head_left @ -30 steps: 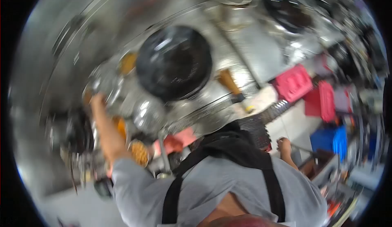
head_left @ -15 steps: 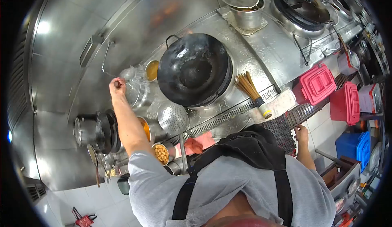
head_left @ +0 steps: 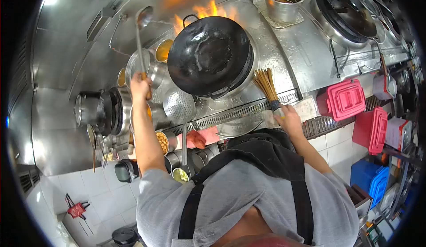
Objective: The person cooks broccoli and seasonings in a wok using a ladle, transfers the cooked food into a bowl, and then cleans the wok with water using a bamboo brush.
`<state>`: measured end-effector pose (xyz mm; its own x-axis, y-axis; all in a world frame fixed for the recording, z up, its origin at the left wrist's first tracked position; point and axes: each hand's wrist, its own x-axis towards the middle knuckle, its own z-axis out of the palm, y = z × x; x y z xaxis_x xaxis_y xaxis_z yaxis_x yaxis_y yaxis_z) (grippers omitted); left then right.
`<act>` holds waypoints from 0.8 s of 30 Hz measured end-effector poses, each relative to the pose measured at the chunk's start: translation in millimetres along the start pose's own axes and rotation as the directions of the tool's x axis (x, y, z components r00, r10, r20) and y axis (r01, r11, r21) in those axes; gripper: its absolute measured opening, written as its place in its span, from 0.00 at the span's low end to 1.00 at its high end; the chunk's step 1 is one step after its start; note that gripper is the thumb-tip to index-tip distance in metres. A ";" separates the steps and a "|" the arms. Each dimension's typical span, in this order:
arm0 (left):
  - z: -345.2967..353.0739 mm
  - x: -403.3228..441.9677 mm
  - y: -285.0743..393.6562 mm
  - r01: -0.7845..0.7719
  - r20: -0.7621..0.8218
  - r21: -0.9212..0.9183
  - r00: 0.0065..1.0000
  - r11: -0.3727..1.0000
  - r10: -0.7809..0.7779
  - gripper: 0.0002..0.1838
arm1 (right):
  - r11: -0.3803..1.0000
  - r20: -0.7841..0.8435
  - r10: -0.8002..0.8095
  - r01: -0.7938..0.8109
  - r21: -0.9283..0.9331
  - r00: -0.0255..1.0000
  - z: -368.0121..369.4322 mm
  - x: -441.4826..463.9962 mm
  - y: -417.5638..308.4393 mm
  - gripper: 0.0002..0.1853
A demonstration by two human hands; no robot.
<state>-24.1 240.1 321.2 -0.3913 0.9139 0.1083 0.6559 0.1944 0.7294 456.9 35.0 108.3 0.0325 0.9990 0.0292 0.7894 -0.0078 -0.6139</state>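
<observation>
My left hand (head_left: pixel 141 86) is closed around the wooden handle of a ladle (head_left: pixel 140 47). The ladle's bowl points up and away, above a steel pot (head_left: pixel 156 74). My right hand (head_left: pixel 289 120) has its fingers closed on the handle end of a bamboo wok brush (head_left: pixel 265 83), whose bristles point toward the stove. Between both hands, farther off, a black wok (head_left: pixel 208 56) sits on the burner, its inside wet and shiny. Orange flames (head_left: pixel 213 10) rise behind its far rim. A perforated skimmer (head_left: pixel 179 106) lies near the wok's left side.
Small pots with orange liquid (head_left: pixel 164 50) stand left of the wok. A pot of brown chunks (head_left: pixel 162 142) is near my left forearm. A lidded pink bin (head_left: pixel 344 99) stands at right, with a blue bin (head_left: pixel 370 182) lower down. A strainer covers the steel pot (head_left: pixel 284 11) at back.
Flames have appeared behind the wok. My left hand has lifted the ladle out of the steel pot area into view. My right hand has moved from the side up to the brush and taken hold.
</observation>
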 end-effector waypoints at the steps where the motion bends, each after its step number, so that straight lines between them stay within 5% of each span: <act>1: 4.5 -7.3 -28.1 0.009 0.018 0.021 1.000 1.000 -0.009 0.29 | 1.000 0.012 -0.013 0.013 0.002 1.000 10.4 9.7 4.2 0.29; 3: 17.5 -57.5 -25.0 0.086 0.089 -0.130 0.993 0.988 -0.074 0.35 | 0.988 0.280 0.079 -0.037 -0.152 0.957 27.8 19.9 12.7 0.40; 8: 34.4 -133.3 -34.0 0.198 0.122 -0.097 0.975 0.975 -0.186 0.36 | 0.987 0.286 0.139 -0.111 -0.112 0.948 54.1 23.9 46.5 0.46; 11: 18.9 -146.1 -51.0 0.213 0.015 -0.132 0.977 0.968 -0.213 0.35 | 0.848 0.437 0.369 -0.490 0.204 0.820 2.6 37.7 20.1 0.41; 13: -4.3 -132.4 -80.8 0.206 -0.061 0.043 0.977 0.978 -0.203 0.34 | 0.962 0.203 0.105 -0.152 0.228 0.973 42.0 43.2 94.0 0.38; 14: -13.7 -117.8 -88.5 0.206 -0.101 0.083 0.975 0.975 -0.197 0.30 | 0.870 0.354 0.240 -0.362 0.335 0.904 8.8 48.7 73.4 0.37; 17: -40.9 -67.3 -101.5 0.247 -0.168 0.192 0.962 0.950 -0.216 0.20 | 0.833 0.383 0.217 -0.374 0.408 0.898 6.3 54.6 103.1 0.37; 19: -52.2 -23.4 -114.0 0.387 -0.107 0.044 0.919 0.921 -0.380 0.12 | 0.786 0.396 0.254 -0.427 0.447 0.882 -7.9 51.5 91.8 0.38; 20: -54.0 13.6 -163.5 0.424 -0.012 -0.190 0.901 0.885 -0.434 0.06 | 0.732 0.424 0.285 -0.481 0.482 0.860 -16.1 46.0 85.0 0.38; 24: -36.8 67.2 -174.4 0.518 0.030 -0.397 0.833 0.758 -0.553 0.05 | 0.769 0.342 0.337 -0.466 0.437 0.877 -30.3 19.5 74.4 0.39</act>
<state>-188.6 254.5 226.2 -0.6692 0.6640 -0.3335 0.0381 0.4789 0.8771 534.9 52.6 87.1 0.0852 0.8883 -0.4513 0.3239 -0.4531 -0.8305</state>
